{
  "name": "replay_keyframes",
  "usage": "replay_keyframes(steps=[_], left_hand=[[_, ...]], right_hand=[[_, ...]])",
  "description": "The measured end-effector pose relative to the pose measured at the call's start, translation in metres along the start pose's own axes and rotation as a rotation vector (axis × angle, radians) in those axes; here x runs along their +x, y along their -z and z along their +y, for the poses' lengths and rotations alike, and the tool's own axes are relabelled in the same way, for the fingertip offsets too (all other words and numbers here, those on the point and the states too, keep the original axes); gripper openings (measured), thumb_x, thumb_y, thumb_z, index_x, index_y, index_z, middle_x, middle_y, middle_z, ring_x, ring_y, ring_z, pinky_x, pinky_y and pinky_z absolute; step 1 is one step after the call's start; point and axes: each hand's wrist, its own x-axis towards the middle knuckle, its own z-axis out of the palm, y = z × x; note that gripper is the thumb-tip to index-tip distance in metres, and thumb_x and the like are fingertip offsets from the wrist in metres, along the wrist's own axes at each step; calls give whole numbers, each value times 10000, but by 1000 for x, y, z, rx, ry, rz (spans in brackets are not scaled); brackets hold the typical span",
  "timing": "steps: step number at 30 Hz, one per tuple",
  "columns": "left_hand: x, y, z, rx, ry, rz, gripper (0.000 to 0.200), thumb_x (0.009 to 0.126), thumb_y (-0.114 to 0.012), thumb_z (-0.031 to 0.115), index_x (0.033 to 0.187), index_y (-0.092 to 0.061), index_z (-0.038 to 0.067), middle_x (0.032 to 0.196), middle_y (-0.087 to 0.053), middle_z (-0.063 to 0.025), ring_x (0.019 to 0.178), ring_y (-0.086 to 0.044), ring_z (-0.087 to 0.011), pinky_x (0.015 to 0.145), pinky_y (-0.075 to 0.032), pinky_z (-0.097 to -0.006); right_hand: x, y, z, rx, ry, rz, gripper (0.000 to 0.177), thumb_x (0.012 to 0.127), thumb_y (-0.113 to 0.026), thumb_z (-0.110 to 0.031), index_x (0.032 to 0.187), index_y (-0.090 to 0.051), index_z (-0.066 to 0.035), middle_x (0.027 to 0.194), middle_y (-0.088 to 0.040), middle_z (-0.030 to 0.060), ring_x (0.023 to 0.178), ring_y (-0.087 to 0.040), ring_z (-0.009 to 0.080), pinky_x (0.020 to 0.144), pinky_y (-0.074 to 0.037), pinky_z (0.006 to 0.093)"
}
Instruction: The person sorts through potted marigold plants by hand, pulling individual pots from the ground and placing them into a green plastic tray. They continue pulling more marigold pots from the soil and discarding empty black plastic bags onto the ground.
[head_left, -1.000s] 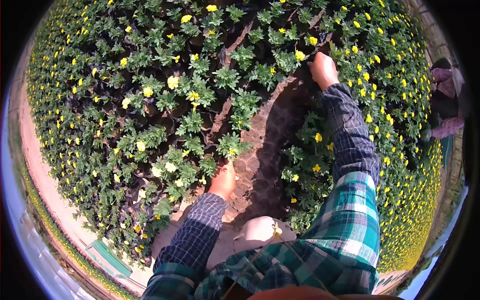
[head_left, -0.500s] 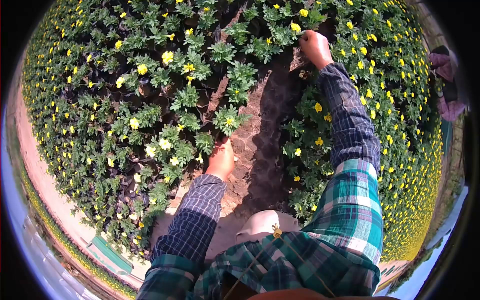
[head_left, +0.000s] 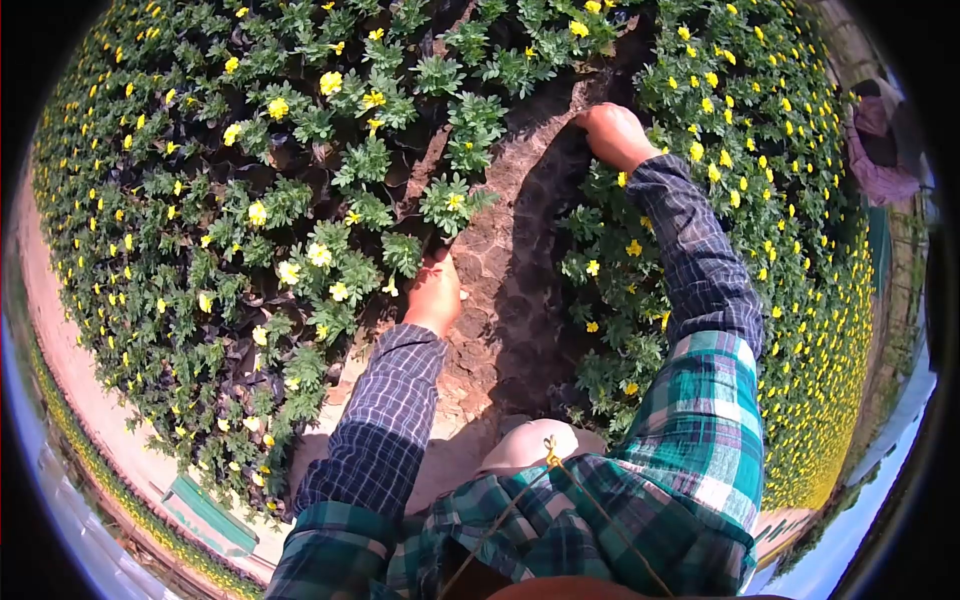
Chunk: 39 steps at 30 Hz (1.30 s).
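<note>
My left hand is closed at the base of a marigold plant on the left side of the soil strip. Its fingertips are at the plant's dark grow bag, under the leaves. My right hand is over the far part of the strip, beside the right-hand block of plants. Its fingers are curled with the tips together; what they hold, if anything, is hidden under the hand.
A brown soil strip with round marks runs between dense blocks of yellow-flowered marigolds. A light-coloured knee is close below the hands. Another person is at the right edge.
My right hand has drawn back from the plants at the top, down and slightly left over the soil. My left hand stays at the same plant; the whole view has shifted slightly.
</note>
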Motion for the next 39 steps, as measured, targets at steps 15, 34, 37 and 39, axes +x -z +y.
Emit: replay_keyframes(steps=[15, 34, 37, 39], left_hand=[[12, -17, -9, 84, 1, 17, 695, 647, -823, 189, 1186, -436, -16, 1140, -554, -239, 1054, -558, -363, 889, -470, -409], [9, -13, -6, 5, -16, 84, 625, 646, -828, 201, 1124, -473, 11, 1076, -582, -240, 1010, -587, -380, 866, -486, -435], [3, -7, -3, 34, -12, 100, 625, 646, -828, 208, 1123, -476, 10, 1071, -587, -229, 1020, -587, -374, 865, -493, -432], [14, -6, 0, 103, 107, -7, 636, 652, -826, 220, 1146, -476, 26, 1075, -588, -213, 1035, -582, -359, 882, -484, -418]], right_hand=[[-9, 70, -56, 573, -36, 367, 174, 834, -634, -154, 975, -634, -52, 827, -667, 100, 798, -662, 207, 680, -514, 310], [-67, 42, -98, 59, 43, 138, 95, 750, -529, -52, 799, -604, -20, 746, -615, 175, 784, -618, 366, 674, -494, 449], [-46, 39, -120, 90, 61, 146, 93, 756, -549, -58, 818, -608, -23, 772, -624, 168, 790, -626, 353, 675, -506, 438], [-39, 36, -137, 185, 36, 252, 92, 783, -565, -89, 844, -615, -42, 787, -625, 153, 793, -626, 340, 686, -510, 420]])
